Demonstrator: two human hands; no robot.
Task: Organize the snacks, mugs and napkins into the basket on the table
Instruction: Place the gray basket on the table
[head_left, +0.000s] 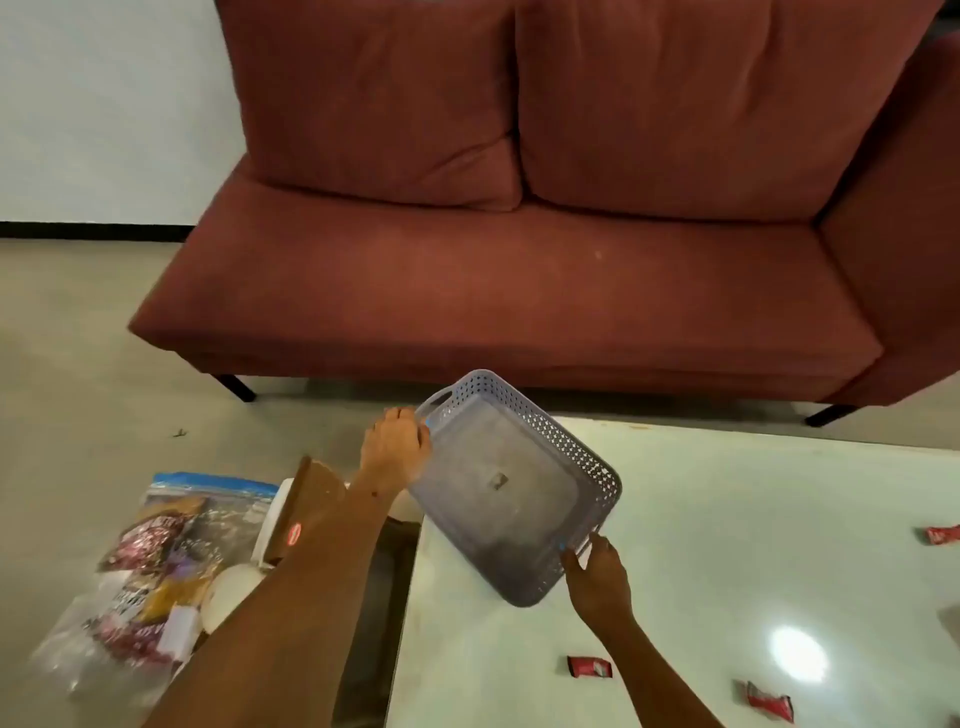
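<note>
Item: grey perforated basket (511, 486), empty, tilted between left hand (396, 448) and right hand (597, 574), each gripping 1 handle. Step: placing. Next: level it onto table (727, 519); 3 red snack packets (588, 666) right of right hand.

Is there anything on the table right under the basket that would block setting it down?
Nothing visible. The basket, held by both hands, hangs tilted over bare table; the red snack packets lie nearer the person and to the right.

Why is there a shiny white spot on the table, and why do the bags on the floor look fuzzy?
Head view: the spot is lamp glare on the glossy table; the bag of snacks on the floor is blurred; the wide lens bends the edges.
</note>
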